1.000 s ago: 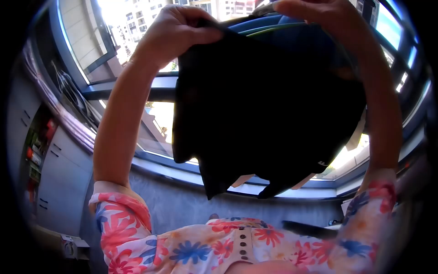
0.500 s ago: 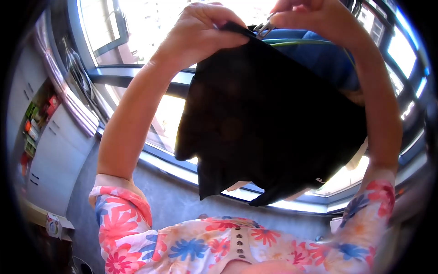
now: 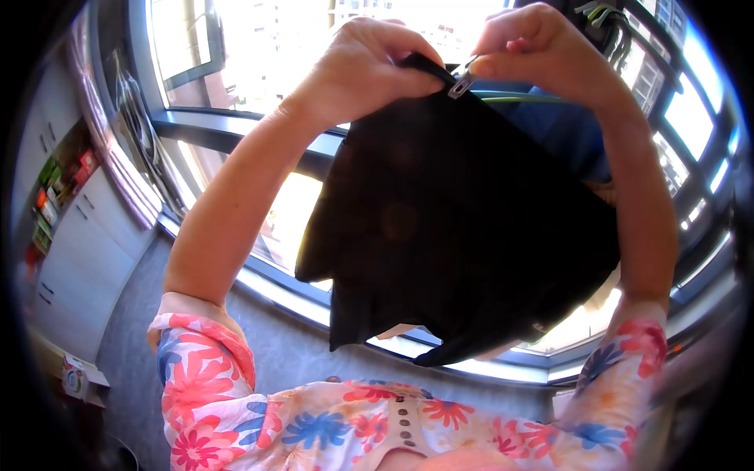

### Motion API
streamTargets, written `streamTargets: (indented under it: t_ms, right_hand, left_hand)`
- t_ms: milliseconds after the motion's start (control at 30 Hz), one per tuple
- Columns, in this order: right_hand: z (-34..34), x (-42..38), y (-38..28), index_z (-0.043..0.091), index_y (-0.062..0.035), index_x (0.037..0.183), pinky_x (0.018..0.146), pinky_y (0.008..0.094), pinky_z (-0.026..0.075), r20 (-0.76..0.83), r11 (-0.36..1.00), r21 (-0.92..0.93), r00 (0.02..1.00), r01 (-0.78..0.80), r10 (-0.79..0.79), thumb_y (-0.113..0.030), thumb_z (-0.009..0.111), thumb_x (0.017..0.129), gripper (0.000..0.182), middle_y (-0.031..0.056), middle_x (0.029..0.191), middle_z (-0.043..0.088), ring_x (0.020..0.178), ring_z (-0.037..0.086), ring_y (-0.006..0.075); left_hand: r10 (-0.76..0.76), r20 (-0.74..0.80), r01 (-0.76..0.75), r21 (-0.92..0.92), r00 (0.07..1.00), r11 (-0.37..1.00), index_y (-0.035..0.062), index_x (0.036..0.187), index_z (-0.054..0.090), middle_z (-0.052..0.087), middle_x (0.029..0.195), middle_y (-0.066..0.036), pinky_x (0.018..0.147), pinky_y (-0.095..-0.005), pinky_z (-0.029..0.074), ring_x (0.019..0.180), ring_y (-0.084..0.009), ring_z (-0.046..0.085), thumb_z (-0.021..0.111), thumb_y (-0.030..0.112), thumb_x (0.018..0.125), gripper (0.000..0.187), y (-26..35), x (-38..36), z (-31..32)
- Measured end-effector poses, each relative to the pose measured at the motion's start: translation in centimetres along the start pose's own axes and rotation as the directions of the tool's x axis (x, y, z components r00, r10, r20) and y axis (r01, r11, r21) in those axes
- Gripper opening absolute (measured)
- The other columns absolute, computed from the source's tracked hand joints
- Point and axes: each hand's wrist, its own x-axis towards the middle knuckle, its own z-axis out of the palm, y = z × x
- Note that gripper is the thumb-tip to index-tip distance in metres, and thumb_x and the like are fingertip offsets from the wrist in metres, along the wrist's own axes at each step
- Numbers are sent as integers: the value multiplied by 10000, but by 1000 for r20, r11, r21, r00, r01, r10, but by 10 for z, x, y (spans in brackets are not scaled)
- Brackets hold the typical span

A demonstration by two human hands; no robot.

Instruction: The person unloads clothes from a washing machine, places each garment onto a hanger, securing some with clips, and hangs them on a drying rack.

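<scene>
A black garment (image 3: 440, 228) with a small pale mark near its lower right hangs in front of the window. Up at its top corner, my left hand (image 3: 369, 71) pinches the folded edge between thumb and fingers. My right hand (image 3: 534, 51), raised just beside it, grips a metal clothes clip (image 3: 462, 82). The clip's jaws overlap the garment's top edge right at my left fingertips. Behind the garment hang a blue cloth (image 3: 561, 133) and a light green hanger (image 3: 518, 99), both partly covered.
Large windows with dark frames (image 3: 212, 129) curve around the front. More hangers (image 3: 609, 16) are at the upper right. On the left stand a white cabinet (image 3: 86, 267) with items on its shelf, a curtain (image 3: 118, 149) and a small box (image 3: 78, 377) near the floor.
Both hands and the garment's top edge sit lower in view. The clip has tilted more upright and now overlaps the garment's edge. More hangers show at the upper right.
</scene>
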Motion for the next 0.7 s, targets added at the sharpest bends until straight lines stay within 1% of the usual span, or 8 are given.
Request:
streamTargets:
  t_ms: [167,333,433,533,567,633,667,700]
  right_hand:
    - [-3,3,-4,645,-4,798,524,174,393,69,989,-97,991,-112,119,-98,666,748,109,7,657,603,598,506,36]
    - [-5,8,-2,644,-14,833,558,174,417,136,952,-62,943,-299,305,-137,655,766,140,10,691,609,640,524,38]
    - [-8,9,4,632,-19,889,581,181,436,182,963,-119,948,-240,259,-148,653,769,178,19,734,617,672,538,50]
    - [-4,-7,-10,614,-13,941,602,194,452,78,972,-24,968,-236,237,-158,651,771,226,32,761,621,695,555,70]
    - [-5,-19,-13,610,-11,942,586,191,449,-70,966,28,963,-258,260,-169,649,772,235,32,758,619,677,553,70]
    - [-17,-49,-7,611,-9,924,554,183,442,-312,973,141,925,-181,217,-184,643,776,232,32,742,616,640,548,66]
    - [-21,-63,-5,616,-15,893,528,177,433,-408,998,-17,911,-63,51,-183,623,790,197,37,714,611,600,539,62]
    - [-21,-75,-10,618,-21,882,511,172,436,-483,997,22,873,-67,69,-174,603,806,172,42,697,609,587,543,64]
  left_hand:
    - [35,13,-36,40,999,999,49,803,664,556,689,30,558,-171,375,622,-44,482,713,84,680,137,0,1,-2]
    - [-73,50,73,-1,996,997,56,815,666,569,692,26,557,-169,373,628,-43,485,725,107,674,161,-4,2,-5]
    - [-94,92,99,-54,991,994,61,836,665,578,706,19,562,-171,380,634,-45,492,729,130,673,188,-6,3,-7]
    - [-124,100,114,93,987,989,59,879,657,590,730,2,569,-173,391,645,-49,503,711,145,694,211,3,2,-17]
    - [-125,105,107,164,987,981,57,896,654,595,739,-5,571,-175,394,648,-50,506,701,148,705,217,10,2,-18]
    - [-78,-175,90,59,981,994,38,958,626,527,657,3,511,-179,356,575,-48,462,629,204,766,254,20,1,-8]
    - [-79,-308,82,-3,948,997,29,989,612,493,616,7,482,-181,337,539,-47,439,592,232,796,281,24,0,-1]
    - [-71,-281,53,-74,957,996,15,1025,588,455,583,9,452,-182,308,499,-47,408,553,266,822,325,30,-2,-2]
